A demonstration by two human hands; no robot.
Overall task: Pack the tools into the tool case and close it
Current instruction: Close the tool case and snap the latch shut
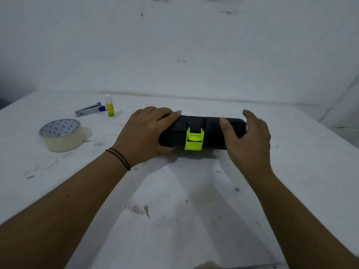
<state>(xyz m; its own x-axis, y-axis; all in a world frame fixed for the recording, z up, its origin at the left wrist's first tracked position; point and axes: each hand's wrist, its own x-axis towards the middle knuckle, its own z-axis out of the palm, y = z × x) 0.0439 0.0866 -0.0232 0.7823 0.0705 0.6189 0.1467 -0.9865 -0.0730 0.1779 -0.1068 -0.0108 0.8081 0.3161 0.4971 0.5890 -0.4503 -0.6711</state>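
Black tool case (202, 131) between both hands on tabletop (174, 191), lid down | green latch (194, 139) looks unfastened | left hand (147, 133) clasps its end | right hand (246, 136) spread, thumb touching | contents unseen | latching left

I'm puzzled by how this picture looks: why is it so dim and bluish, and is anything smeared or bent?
Head view: light is dim and cool; soft shadows lie under the arms on the table. The right hand is motion-blurred, while the left hand and the black case are sharper. The wide lens bows the table's far edge.
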